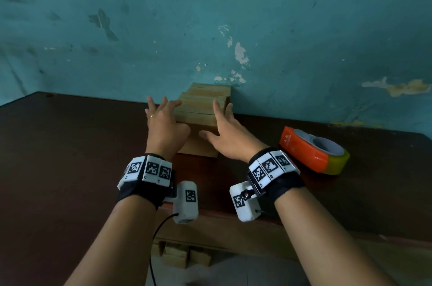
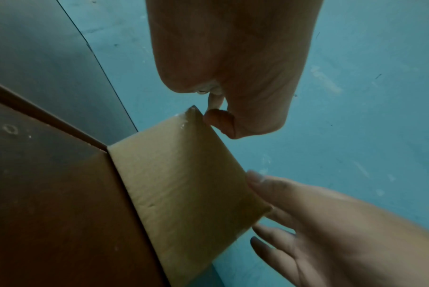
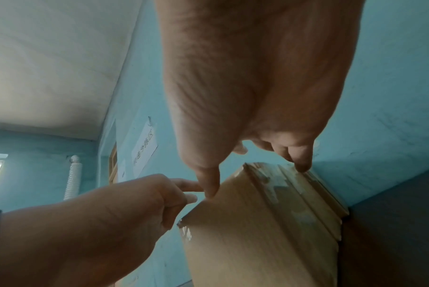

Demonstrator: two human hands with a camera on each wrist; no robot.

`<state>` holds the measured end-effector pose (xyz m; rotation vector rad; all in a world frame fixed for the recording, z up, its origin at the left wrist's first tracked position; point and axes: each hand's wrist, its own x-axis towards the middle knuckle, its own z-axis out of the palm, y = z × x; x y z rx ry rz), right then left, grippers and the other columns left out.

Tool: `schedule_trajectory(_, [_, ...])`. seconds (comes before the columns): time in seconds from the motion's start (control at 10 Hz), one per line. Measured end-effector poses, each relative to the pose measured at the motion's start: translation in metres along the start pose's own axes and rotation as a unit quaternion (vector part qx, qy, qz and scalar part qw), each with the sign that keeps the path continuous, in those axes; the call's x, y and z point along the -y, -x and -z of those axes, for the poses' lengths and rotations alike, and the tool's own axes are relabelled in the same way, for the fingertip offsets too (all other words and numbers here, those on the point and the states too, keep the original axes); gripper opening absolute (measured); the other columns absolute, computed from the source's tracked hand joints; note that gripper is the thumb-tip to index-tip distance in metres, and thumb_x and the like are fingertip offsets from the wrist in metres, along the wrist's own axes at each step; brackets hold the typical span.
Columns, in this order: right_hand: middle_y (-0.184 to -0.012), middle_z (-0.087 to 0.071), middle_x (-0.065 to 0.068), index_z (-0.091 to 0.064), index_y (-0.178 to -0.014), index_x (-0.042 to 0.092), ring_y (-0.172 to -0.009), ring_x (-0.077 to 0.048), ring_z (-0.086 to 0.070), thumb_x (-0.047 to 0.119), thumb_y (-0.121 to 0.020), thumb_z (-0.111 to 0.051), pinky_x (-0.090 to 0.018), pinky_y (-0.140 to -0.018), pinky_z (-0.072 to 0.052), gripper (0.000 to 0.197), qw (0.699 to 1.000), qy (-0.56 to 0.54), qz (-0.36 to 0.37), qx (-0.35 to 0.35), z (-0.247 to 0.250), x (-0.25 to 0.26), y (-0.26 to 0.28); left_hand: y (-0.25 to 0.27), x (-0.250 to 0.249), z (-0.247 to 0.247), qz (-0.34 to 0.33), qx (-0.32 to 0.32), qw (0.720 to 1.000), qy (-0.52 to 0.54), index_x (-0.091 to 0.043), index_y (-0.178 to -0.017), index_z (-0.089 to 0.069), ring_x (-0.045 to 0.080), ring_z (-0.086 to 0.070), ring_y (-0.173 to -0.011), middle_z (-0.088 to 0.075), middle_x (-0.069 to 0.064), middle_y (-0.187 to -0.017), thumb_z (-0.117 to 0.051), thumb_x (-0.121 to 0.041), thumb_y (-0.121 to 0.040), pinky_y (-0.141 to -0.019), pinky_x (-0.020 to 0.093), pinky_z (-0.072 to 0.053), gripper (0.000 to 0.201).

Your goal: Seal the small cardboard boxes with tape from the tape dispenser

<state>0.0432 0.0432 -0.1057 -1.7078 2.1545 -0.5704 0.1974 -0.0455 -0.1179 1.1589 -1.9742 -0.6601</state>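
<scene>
Fingers spread and straight on both hands, grasping nothing: left hand and right hand flank the box stack at the table's far edge, against the wall. Risk: uneven squeeze topples stacked boxes. Tape dispenser sits untouched, right.

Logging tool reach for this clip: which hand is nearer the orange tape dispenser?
Right. The right hand reaches over the stack of cardboard boxes, with the tape dispenser lying on the table to its right. The left hand is at the stack's far left side.
</scene>
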Motion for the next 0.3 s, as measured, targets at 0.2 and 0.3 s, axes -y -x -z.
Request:
schedule_trajectory(0.2, [-0.175,0.02,-0.008,0.009,-0.169,0.023,-0.164,-0.025,0.008,0.051,-0.111,-0.043,-0.047,-0.13,-0.011,0.083,0.999,-0.022,-0.003,-0.047,0.018,-0.005,0.022,0.014,-0.029,-0.001,-0.039,0.026,0.999,-0.002,-0.017,-0.156,-0.043,0.03,0.016,-0.159,-0.017,0.012,-0.172,-0.057,0.001,-0.082,-0.129,0.054,0.003,0.078])
schedule_trajectory(0.3, [-0.176,0.015,-0.013,0.003,-0.17,0.014,-0.163,-0.025,0.011,0.046,-0.113,-0.041,-0.043,-0.13,-0.005,0.078,0.998,-0.022,-0.001,-0.059,0.035,0.001,0.031,0.018,-0.056,0.005,-0.052,0.051,0.997,0.022,-0.019,-0.157,-0.042,0.032,0.011,-0.16,-0.016,0.01,-0.173,-0.059,-0.005,-0.087,-0.129,0.057,-0.005,0.074])
